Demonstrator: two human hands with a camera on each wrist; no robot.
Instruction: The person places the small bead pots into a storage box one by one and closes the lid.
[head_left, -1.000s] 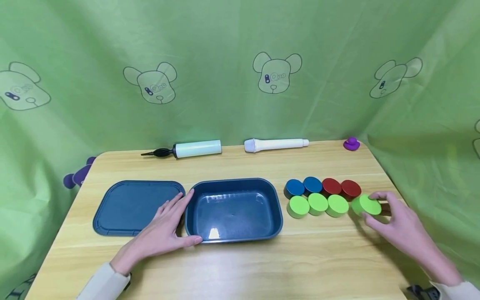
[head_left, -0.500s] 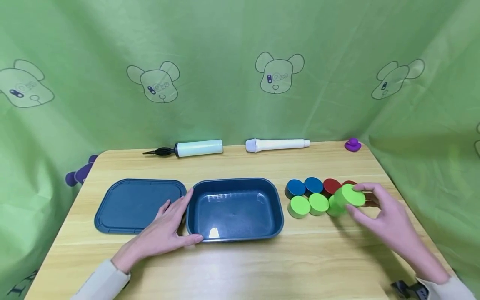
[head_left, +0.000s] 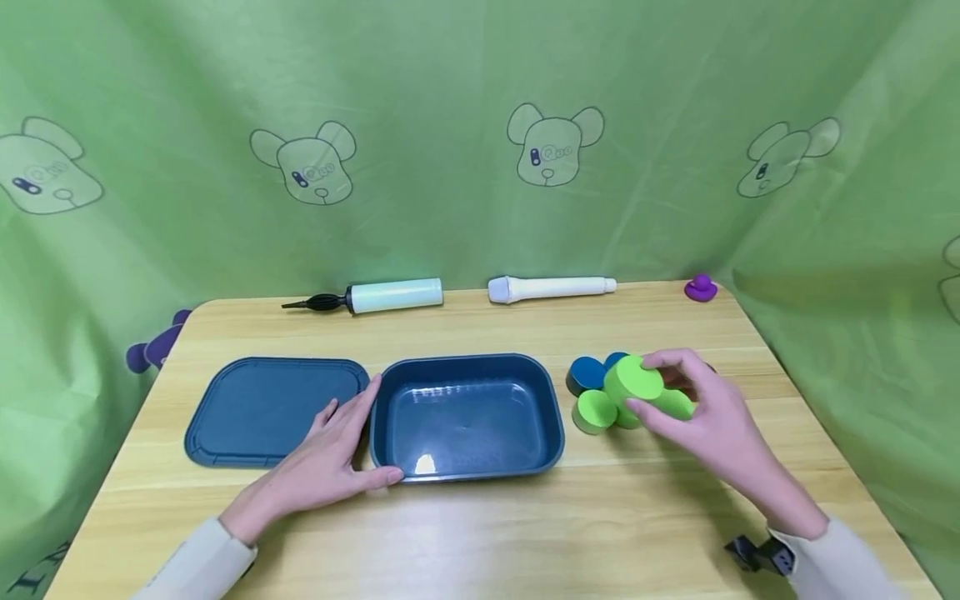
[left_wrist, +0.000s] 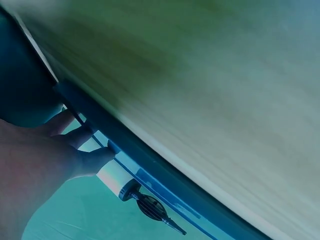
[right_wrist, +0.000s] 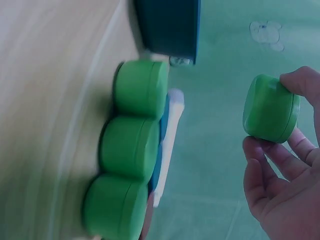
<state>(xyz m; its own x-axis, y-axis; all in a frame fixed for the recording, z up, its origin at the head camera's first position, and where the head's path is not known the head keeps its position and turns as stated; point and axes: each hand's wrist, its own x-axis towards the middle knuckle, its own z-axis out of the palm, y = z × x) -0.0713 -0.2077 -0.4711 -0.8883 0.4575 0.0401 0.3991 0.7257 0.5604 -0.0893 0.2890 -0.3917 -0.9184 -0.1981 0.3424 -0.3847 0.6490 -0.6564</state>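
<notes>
My right hand pinches a small green round lidded jar by its edges, thumb on one side and fingers on the other. In the right wrist view that jar is held up off the table, beside a row of three green jars. Blue jars stand behind the row; the red ones are mostly hidden by my right hand. My left hand rests along the left side of an open dark blue box, fingers extended on its left rim and thumb at the front corner. Nothing lies in the box.
A flat dark blue lid lies left of the box, partly under my left hand. Along the table's back edge are a pale hand pump, a white toy microphone and a purple rubber duck. Green curtain surrounds the table.
My right hand has lifted the green jar from the row's right end and carried it left, over the other jars toward the box. The left hand has stayed in place.
</notes>
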